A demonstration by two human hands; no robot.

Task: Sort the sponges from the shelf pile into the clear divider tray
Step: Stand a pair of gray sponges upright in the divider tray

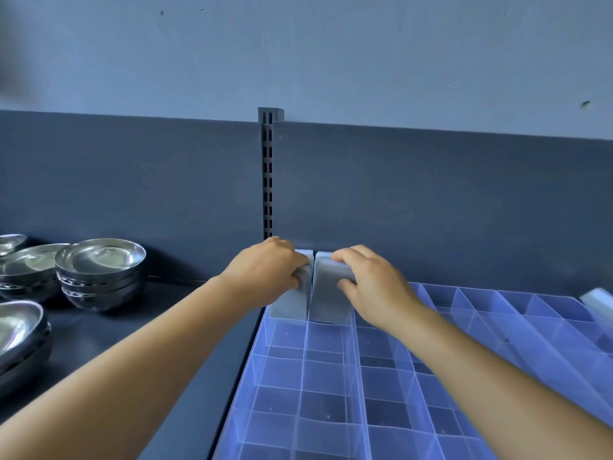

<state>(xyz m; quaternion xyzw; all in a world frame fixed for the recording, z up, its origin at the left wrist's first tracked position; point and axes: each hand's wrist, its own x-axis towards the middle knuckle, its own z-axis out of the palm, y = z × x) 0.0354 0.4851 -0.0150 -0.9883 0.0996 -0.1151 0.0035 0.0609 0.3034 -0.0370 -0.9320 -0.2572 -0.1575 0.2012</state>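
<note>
A clear divider tray (331, 376) with several compartments lies on the dark shelf in front of me. Two pale grey sponges stand on edge, side by side, in its far-left compartments. My left hand (268, 270) grips the top of the left sponge (290, 305). My right hand (371, 283) grips the top of the right sponge (328, 300), fingers over its upper edge and thumb on its near face. Another pale sponge (597, 305) shows at the far right edge, leaning over the tray.
Stacks of steel bowls (99, 273) stand on the shelf to the left, with more bowls (20, 330) at the left edge. A slotted upright (268, 180) runs up the dark back panel behind my hands.
</note>
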